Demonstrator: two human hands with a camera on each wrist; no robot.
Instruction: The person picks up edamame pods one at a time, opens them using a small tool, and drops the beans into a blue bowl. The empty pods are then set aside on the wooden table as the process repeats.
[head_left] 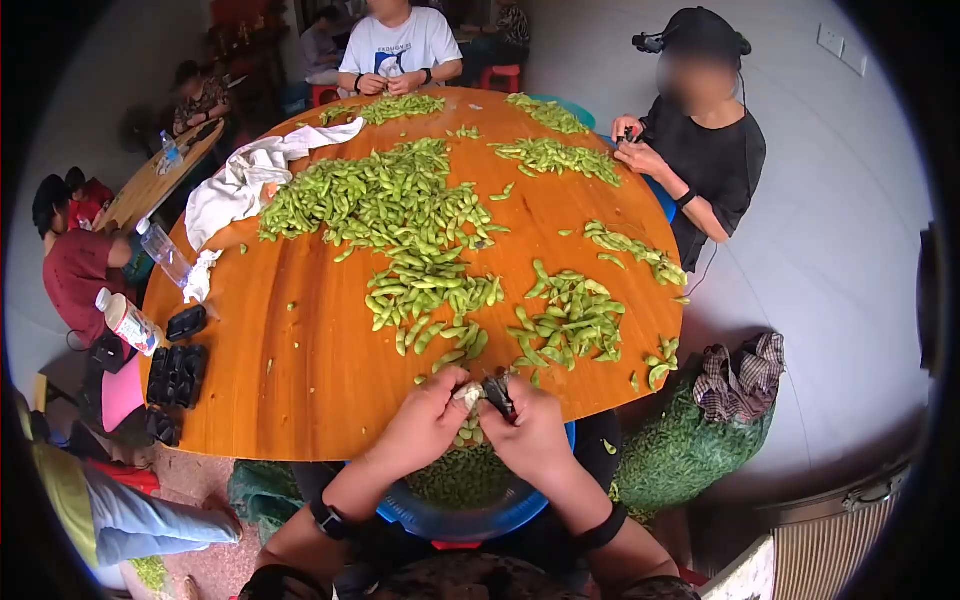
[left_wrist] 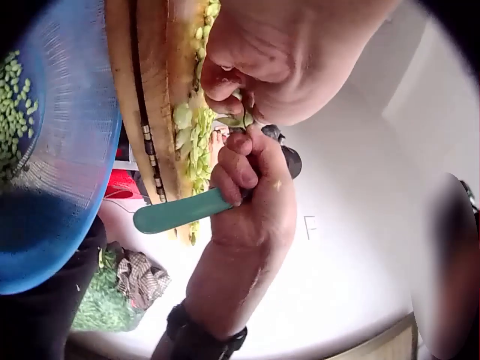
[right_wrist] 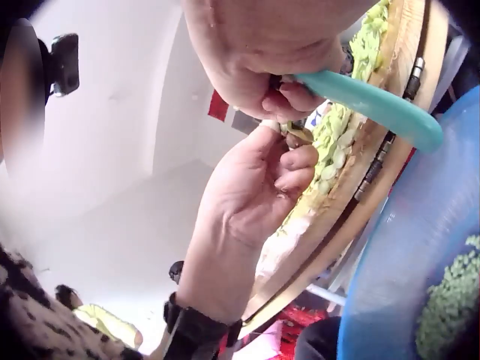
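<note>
Both hands meet over the table's near edge. My left hand [head_left: 432, 412] pinches a green soybean pod [left_wrist: 234, 118] between thumb and fingers, mostly hidden by them. My right hand [head_left: 527, 425] has its fingers curled round a tool with a teal handle [left_wrist: 182, 213], which sticks out past the palm. The tool's working end is hidden at the pod, so I cannot tell its kind. In the right wrist view, the two hands' fingertips are close together at the pod. Below them is a blue basin [right_wrist: 379, 259] holding shelled green beans [right_wrist: 454, 300].
Piles of soybean pods [head_left: 370, 195] cover much of the round wooden table [head_left: 320, 370]. A white cloth [head_left: 235, 195], bottles [head_left: 163, 255] and black trays [head_left: 178, 376] lie left. A green mesh sack [head_left: 690, 440] stands at right. Other people sit around.
</note>
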